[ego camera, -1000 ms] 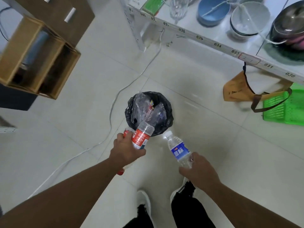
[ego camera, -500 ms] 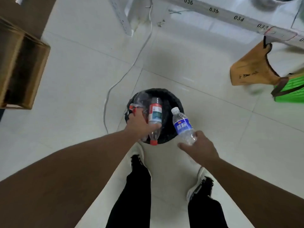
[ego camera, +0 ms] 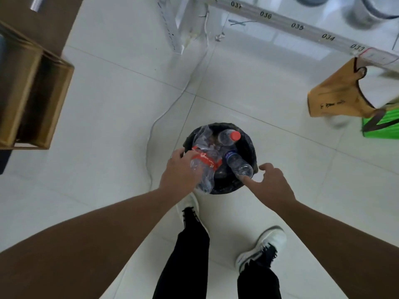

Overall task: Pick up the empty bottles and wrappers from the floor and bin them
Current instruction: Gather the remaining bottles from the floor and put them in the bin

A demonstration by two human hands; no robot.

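Observation:
A small round bin (ego camera: 251,157) with a black liner stands on the floor just ahead of my feet. It holds several clear plastic bottles. My left hand (ego camera: 180,172) is at the bin's near-left rim, its fingers on a crumpled red-label bottle (ego camera: 205,162). A blue-label bottle (ego camera: 238,164) lies in the bin, base toward me, just off my fingertips. My right hand (ego camera: 269,182) hovers at the near-right rim with fingers spread and nothing in it. A red-capped bottle (ego camera: 228,137) rests at the bin's far side.
A white cable (ego camera: 170,106) runs across the floor tiles from the bin's left toward a white shelf rack (ego camera: 298,25) at the back. A wooden box shelf (ego camera: 32,89) stands at the left. A tan bag (ego camera: 332,98) and a green basket (ego camera: 382,126) are at the right.
I have stepped up to the bin. My right hand has let go of the blue-label bottle, which now lies in the bin. My left hand has lowered its red-label bottles into the bin.

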